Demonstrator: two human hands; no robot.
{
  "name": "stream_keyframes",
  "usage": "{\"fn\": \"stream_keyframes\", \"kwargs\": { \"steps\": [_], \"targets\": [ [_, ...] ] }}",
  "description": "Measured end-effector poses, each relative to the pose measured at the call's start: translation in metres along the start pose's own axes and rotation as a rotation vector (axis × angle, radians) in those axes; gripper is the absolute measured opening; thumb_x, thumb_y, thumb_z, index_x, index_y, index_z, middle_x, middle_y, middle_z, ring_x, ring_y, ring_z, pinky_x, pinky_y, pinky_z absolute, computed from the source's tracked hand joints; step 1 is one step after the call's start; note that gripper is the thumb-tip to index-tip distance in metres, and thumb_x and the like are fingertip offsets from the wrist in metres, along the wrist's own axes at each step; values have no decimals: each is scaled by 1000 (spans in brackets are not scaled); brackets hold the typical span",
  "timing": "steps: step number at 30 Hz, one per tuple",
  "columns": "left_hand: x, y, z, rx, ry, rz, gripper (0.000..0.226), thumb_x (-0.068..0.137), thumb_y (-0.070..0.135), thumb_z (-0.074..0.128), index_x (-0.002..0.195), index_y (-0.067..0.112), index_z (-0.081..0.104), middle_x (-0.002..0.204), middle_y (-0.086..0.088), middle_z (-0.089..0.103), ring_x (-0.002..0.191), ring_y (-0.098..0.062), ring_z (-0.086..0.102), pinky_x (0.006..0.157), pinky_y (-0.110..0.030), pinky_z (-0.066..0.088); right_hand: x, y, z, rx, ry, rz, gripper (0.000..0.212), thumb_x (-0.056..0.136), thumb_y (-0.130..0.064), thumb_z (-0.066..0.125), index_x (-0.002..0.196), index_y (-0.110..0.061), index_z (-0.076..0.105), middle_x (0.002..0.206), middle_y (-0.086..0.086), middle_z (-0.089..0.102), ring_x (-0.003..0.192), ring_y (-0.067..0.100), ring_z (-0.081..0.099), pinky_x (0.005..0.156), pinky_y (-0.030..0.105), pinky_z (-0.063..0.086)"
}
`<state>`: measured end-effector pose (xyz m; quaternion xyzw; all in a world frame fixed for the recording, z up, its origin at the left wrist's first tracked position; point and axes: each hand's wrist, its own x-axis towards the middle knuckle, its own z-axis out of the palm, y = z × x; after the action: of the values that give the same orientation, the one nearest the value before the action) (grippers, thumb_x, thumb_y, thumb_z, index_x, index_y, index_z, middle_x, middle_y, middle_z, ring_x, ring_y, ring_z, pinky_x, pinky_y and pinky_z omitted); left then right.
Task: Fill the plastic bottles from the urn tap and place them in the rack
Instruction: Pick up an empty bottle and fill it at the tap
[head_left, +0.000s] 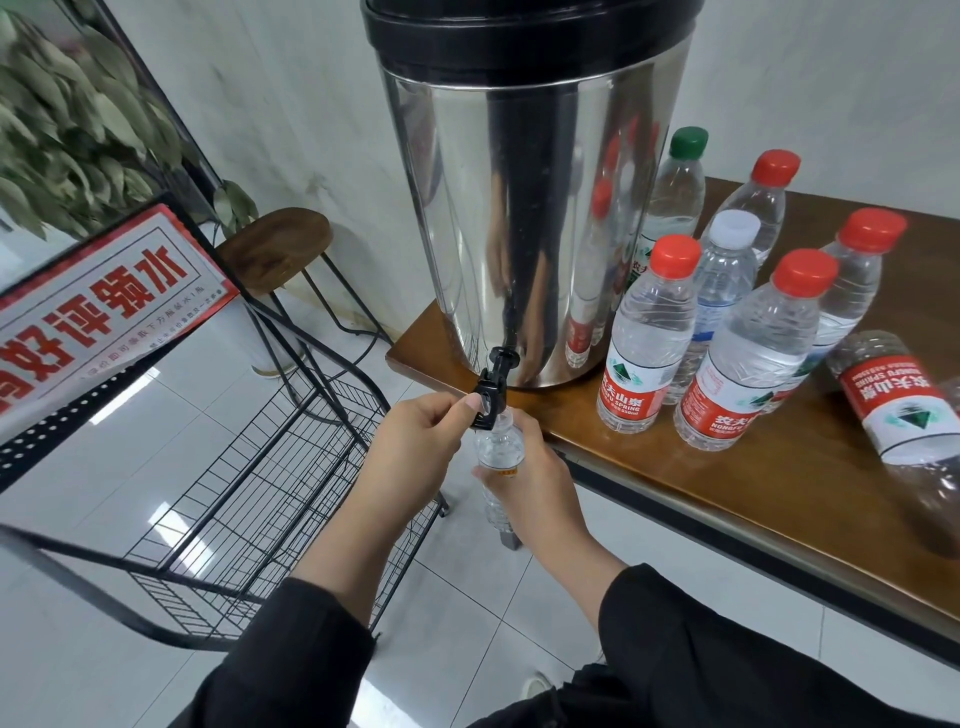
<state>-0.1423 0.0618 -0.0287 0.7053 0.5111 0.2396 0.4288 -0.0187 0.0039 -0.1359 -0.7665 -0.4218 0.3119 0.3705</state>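
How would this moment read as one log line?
step: filling | left hand: pinching tap lever | right hand: holding bottle under tap | rack: no bottles visible

Head camera looks steeply down, close over the urn tap (491, 387) and table (727, 493) edge

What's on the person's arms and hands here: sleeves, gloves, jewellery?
Both hands are bare: left hand, right hand. No gloves, rings or watch show. Both forearms are uncovered past the wrists. Loose black long sleeves are pushed up toward the elbows, left sleeve and right sleeve, plain fabric with no visible markings.
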Motion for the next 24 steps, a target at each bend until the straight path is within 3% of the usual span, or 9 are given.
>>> {"fn": "stream_keyframes", "kwargs": {
  "steps": [13, 21, 24],
  "targets": [
    [-2, 3, -1, 16, -5, 2, 51, 102, 41, 58, 81, -6, 58, 56, 4, 34, 43, -6, 24, 45, -21, 21, -1, 1, 1, -9, 11, -26, 80, 83, -37, 80, 145, -40, 30, 140, -9, 53, 126, 13, 55, 76, 12, 43],
    [-1, 3, -1, 9, -1, -15, 50, 101, 41, 58, 76, -2, 56, 54, 8, 38, 41, -5, 27, 46, -22, 23, 0, 2, 1, -7, 19, -39, 79, 82, -36, 81, 144, -40, 32, 137, -11, 54, 124, 10, 55, 67, -1, 37],
    [-1, 3, -1, 9, -5, -15, 49, 101, 42, 58, 72, 3, 56, 53, 8, 37, 41, -4, 26, 46, -22, 23, 0, 3, 2, -26, 26, -49, 80, 82, -37, 81, 144, -40, 32, 137, -11, 54, 124, 10, 55, 77, 8, 42]
  ]
}}
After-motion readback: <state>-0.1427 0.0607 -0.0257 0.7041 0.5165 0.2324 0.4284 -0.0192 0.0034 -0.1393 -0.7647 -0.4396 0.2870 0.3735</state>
